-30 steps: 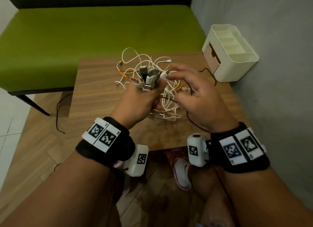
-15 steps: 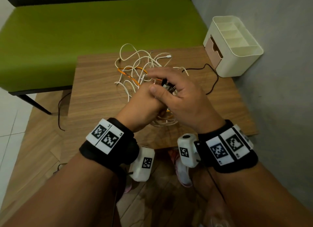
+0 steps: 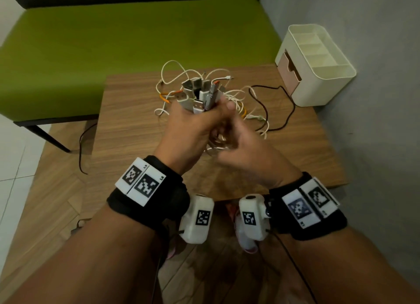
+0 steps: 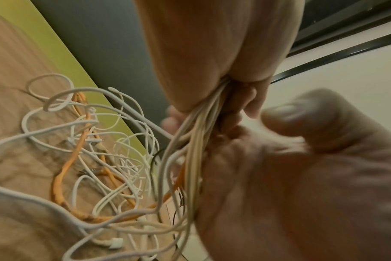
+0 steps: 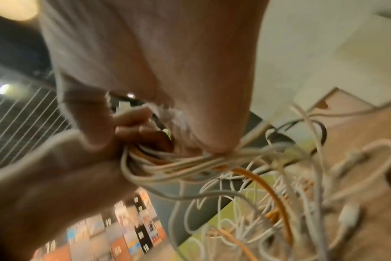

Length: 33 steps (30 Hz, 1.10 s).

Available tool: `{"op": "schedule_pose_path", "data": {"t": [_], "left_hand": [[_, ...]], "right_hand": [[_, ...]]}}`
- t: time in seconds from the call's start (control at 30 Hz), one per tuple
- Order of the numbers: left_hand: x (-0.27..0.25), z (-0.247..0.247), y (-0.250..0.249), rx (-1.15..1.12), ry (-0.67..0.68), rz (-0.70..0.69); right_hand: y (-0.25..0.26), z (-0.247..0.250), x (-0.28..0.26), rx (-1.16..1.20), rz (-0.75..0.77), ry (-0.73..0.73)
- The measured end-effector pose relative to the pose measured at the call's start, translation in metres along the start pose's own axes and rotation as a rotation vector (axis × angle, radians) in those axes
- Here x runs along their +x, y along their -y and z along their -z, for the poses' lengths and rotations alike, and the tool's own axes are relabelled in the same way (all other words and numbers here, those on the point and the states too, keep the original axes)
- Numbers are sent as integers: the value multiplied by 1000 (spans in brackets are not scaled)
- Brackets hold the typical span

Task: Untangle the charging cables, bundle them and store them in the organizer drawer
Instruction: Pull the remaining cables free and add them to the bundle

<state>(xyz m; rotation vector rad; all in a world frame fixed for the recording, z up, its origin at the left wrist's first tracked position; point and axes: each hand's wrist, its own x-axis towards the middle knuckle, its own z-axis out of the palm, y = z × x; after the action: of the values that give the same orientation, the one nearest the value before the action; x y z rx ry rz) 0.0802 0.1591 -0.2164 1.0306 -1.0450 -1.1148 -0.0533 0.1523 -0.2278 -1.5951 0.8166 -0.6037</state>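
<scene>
A person's two hands meet above a wooden bench (image 3: 136,113). The left hand (image 3: 191,126) is raised, its grip clenched round a bunch of charging cables (image 3: 218,142), with a cluster of USB plugs (image 3: 201,94) sticking up out of the top of the fist. Below the fist the strands hang down and spill into a loose tangle on the bench: mostly white cables, one orange cable (image 4: 63,174) and one dark cable (image 3: 288,115) that trails toward the right. The right hand (image 3: 252,153) sits just beside and below the left; the wrist views show its curled fingers (image 5: 132,118) wrapped round the same bunch of strands. A cream organizer (image 3: 318,65) stands at the bench's far right corner against the wall, open compartments on top, its tan drawer (image 3: 289,67) facing the hands and closed. A green sofa (image 3: 113,38) lies behind the bench.
</scene>
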Motion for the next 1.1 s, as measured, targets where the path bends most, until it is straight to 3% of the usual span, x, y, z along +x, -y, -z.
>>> {"op": "schedule_pose_path", "data": {"t": [0.03, 0.1, 0.3, 0.4, 0.57, 0.73, 0.83, 1.0, 1.1], "left_hand": [[0, 1, 0, 32, -14, -11], [-1, 3, 1, 69, -35, -19], [4, 17, 2, -29, -69, -38], [4, 21, 2, -60, -61, -9], [-1, 25, 7, -112, 88, 137], [0, 25, 9, -130, 35, 154], [2, 22, 6, -134, 0, 137], [5, 23, 6, -99, -17, 106], [1, 18, 10, 33, 67, 124]], "right_hand": [[-6, -1, 3, -227, -35, -13], [-14, -4, 8, -456, -20, -110], [-16, -2, 13, -694, 131, -235], [-16, -6, 12, -687, 214, -223], [-20, 4, 12, -708, 219, -207], [-16, 7, 11, -707, 212, -186], [-10, 10, 7, -690, 229, -269], [3, 13, 3, -559, 558, -619], [14, 13, 4, -285, 492, -568]]}}
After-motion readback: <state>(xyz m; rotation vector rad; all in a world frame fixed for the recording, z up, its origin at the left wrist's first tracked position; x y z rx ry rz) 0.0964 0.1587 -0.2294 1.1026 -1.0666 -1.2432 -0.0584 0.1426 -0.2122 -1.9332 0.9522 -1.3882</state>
